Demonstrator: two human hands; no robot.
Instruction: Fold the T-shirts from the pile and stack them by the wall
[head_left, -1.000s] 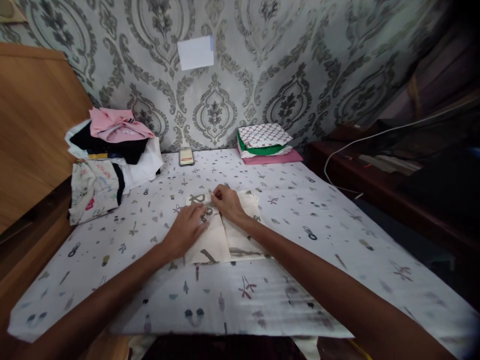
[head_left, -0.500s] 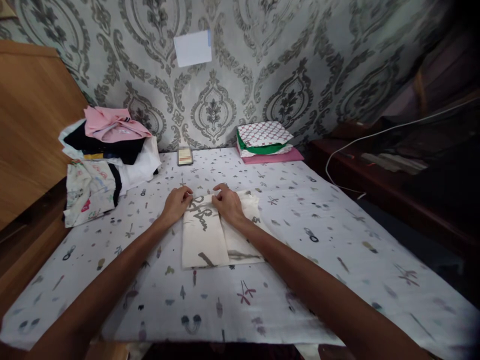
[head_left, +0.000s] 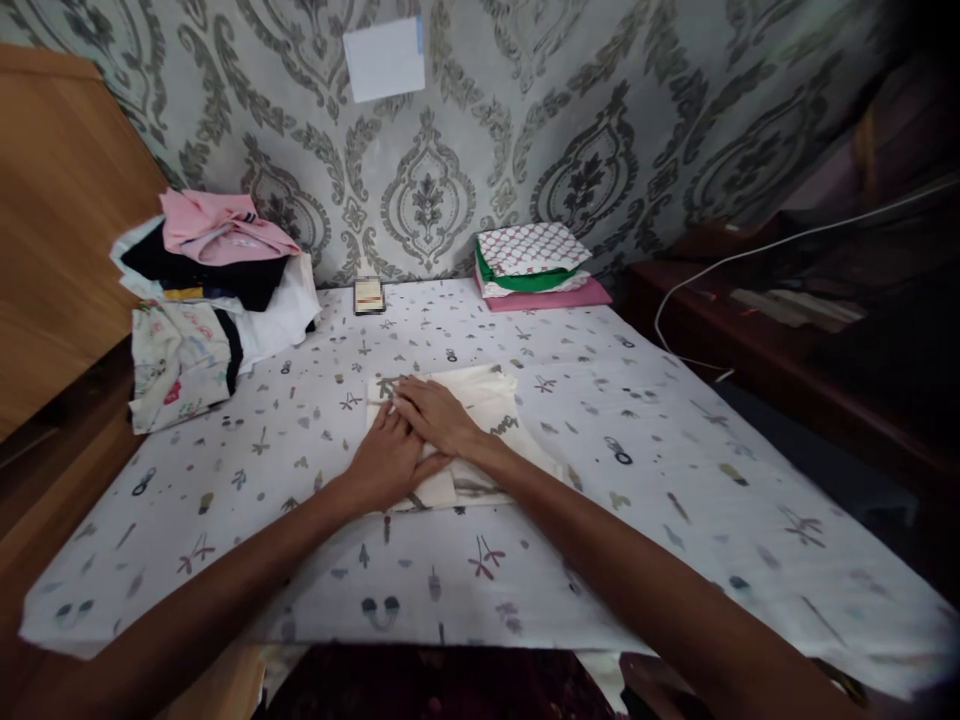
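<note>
A cream garment with dark lettering [head_left: 487, 392], partly folded over on its left side, lies on the patterned white sheet [head_left: 660, 540]. My left hand [head_left: 388, 458] rests flat on the folded part, fingers stretched out. Also flat on it, my right hand [head_left: 436, 415] partly overlaps the fingers of the left. Neither hand grasps anything. Much of the garment's lettering and folded layer is hidden beneath both hands.
A loose pile of clothes [head_left: 225, 270] stands at the back left beside a wooden panel [head_left: 60, 220]. Folded cloths [head_left: 532, 262] are stacked at the back right. A small framed card [head_left: 369, 297] leans near the wall. A white cable [head_left: 664, 320] hangs along the right side.
Both hands have left the garment's far edge, where the fingers were pinching, and come together flat on its folded left part. The view has tilted slightly downward.
</note>
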